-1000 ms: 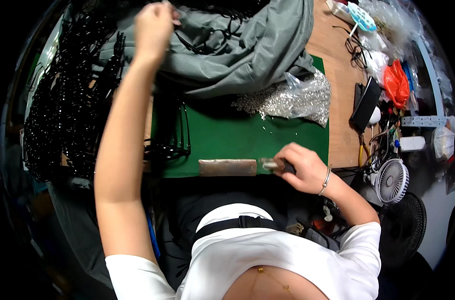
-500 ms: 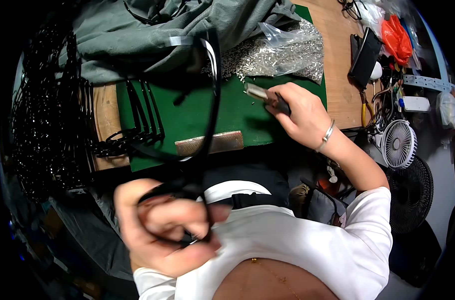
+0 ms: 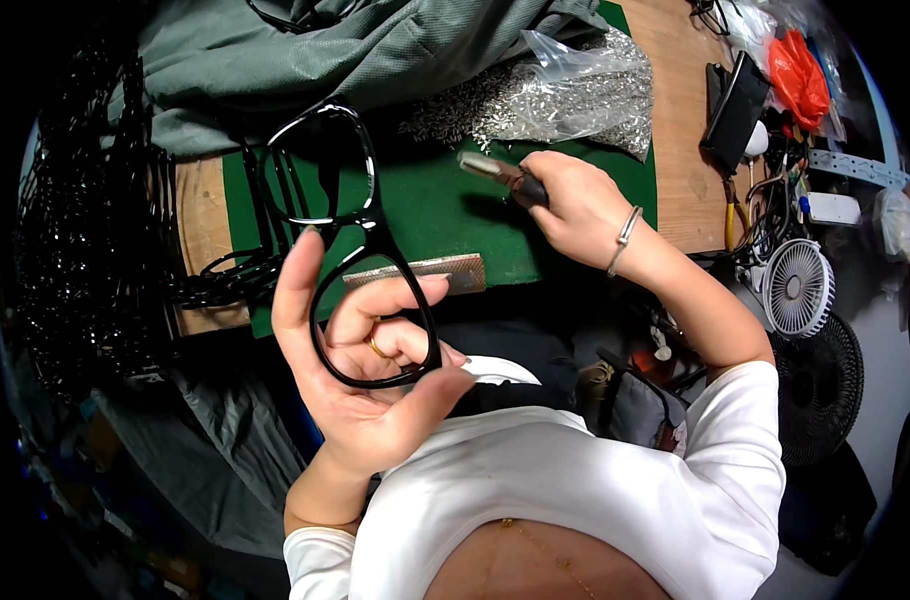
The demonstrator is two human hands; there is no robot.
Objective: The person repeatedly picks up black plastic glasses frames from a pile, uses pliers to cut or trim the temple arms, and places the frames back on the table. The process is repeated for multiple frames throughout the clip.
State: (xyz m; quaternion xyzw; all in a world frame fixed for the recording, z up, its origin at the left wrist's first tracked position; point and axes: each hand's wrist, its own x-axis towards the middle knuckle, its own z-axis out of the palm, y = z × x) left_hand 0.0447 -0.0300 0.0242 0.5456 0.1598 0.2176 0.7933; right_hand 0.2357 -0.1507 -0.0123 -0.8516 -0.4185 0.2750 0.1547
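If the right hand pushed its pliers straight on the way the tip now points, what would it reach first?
The right hand aims the pliers up-left over the green mat. Likely first in line is the spilled heap of small silvery metal parts, then the grey cloth; height above the mat is unclear.

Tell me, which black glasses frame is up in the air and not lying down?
The black glasses frame gripped in the left hand. It is lifted above the green mat, while the other frames lie heaped at the mat's left edge.
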